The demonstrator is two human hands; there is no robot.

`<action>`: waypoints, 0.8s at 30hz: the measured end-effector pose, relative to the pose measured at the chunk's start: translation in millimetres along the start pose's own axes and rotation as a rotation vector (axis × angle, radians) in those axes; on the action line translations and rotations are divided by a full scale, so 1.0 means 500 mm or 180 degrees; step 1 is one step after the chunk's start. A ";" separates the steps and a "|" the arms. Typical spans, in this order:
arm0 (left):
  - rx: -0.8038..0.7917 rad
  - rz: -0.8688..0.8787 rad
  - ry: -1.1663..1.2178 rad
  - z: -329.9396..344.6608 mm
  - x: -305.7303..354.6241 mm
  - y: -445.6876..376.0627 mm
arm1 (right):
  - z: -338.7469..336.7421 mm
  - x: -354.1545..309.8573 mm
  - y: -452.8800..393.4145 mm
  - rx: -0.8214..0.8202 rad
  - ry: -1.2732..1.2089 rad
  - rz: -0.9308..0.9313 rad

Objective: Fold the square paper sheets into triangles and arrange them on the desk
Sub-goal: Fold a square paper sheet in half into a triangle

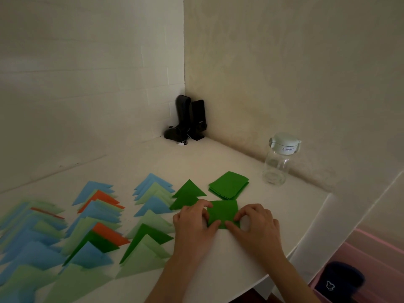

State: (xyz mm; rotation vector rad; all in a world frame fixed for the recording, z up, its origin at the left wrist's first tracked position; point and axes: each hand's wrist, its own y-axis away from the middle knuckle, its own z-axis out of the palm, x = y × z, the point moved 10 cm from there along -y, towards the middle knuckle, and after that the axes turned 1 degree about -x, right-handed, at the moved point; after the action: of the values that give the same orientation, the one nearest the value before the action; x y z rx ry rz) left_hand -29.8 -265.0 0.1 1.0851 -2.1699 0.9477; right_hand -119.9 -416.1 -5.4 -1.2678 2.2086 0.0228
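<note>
Near the desk's (251,248) front edge, a green sheet (224,212) is pinched at its near corners by the left hand (193,221) and right hand (255,224), apparently, the far corners lying straight ahead of the fingertips.

Matt paper sheet (223,212) — smooth white desk (251,254).
</note>
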 end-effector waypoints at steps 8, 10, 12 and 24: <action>-0.0042 -0.0093 0.0465 0.002 -0.026 0.000 | 0.012 0.006 -0.008 -0.0312 -0.0228 0.0022; -0.0083 -0.0133 0.0519 0.002 -0.033 -0.001 | 0.015 0.009 -0.009 -0.0400 -0.0272 0.0042; -0.0135 -0.0133 0.0511 0.004 -0.034 -0.001 | 0.017 0.014 -0.010 -0.0517 -0.0296 0.0076; -0.0328 0.1312 -0.0126 0.018 0.092 0.043 | 0.016 0.016 -0.008 -0.0930 -0.0417 0.0403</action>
State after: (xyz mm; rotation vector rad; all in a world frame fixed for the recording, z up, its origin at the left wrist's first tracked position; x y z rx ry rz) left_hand -73.6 -283.8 19.4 0.6221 -2.4993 0.9775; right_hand -115.8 -422.1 -14.6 -1.2344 2.2239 0.4802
